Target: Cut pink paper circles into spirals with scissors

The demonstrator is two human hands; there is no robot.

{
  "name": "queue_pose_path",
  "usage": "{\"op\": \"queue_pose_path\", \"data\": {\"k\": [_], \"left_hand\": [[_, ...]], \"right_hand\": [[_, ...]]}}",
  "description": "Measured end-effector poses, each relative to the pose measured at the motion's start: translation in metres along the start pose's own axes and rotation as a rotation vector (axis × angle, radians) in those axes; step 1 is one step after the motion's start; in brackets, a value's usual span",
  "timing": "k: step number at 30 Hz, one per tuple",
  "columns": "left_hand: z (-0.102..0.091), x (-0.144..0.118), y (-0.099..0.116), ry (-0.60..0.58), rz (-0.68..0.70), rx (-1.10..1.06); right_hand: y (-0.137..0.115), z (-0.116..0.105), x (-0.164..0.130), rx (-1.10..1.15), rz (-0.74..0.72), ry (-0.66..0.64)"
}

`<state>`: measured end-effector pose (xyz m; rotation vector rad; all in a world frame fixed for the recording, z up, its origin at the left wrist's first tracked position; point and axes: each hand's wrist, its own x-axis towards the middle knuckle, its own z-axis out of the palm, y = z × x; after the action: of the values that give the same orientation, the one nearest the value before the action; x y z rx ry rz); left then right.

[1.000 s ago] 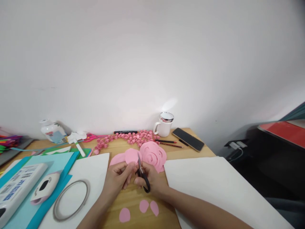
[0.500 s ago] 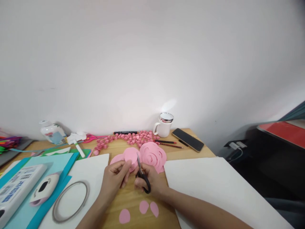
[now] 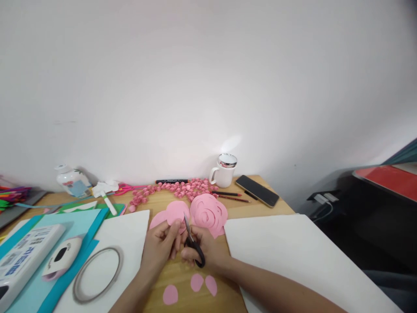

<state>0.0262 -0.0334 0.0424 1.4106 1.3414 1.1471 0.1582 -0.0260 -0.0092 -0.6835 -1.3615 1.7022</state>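
Observation:
My left hand (image 3: 161, 245) pinches a pink paper disc (image 3: 177, 211) by its lower edge and holds it upright over the wooden table (image 3: 182, 271). My right hand (image 3: 205, 248) grips black-handled scissors (image 3: 192, 241), blades pointing up into the disc's right side. A stack of pink spiral-cut circles (image 3: 208, 213) lies just behind my right hand. Three small pink petal cut-outs (image 3: 197, 282) rest on the table near my wrists.
White sheets lie at left (image 3: 127, 230) and right (image 3: 293, 252). A tape ring (image 3: 96, 274), a paper punch (image 3: 61, 256), blue paper (image 3: 65, 219), rolled pink paper roses (image 3: 179, 188), a white mug (image 3: 224, 170), a phone (image 3: 257, 190), pencils (image 3: 230, 195), a marker (image 3: 171, 181) and a glue bottle (image 3: 71, 179) surround them.
The pink disc has turned slightly leftward in my left hand, and the scissors have shifted a little left and tilted along its edge. My hands stay in the same spot.

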Motion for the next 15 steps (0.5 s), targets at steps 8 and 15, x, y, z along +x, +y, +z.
{"op": "queue_pose_path", "data": {"k": [8, 15], "left_hand": [[0.0003, -0.0003, 0.0005, -0.056, 0.048, 0.106], [0.0002, -0.0004, 0.0021, -0.063, 0.031, 0.109]], "right_hand": [[-0.0033, 0.0018, 0.0041, 0.092, -0.091, 0.002], [-0.0025, 0.0011, 0.0054, 0.09, -0.126, 0.019]]}}
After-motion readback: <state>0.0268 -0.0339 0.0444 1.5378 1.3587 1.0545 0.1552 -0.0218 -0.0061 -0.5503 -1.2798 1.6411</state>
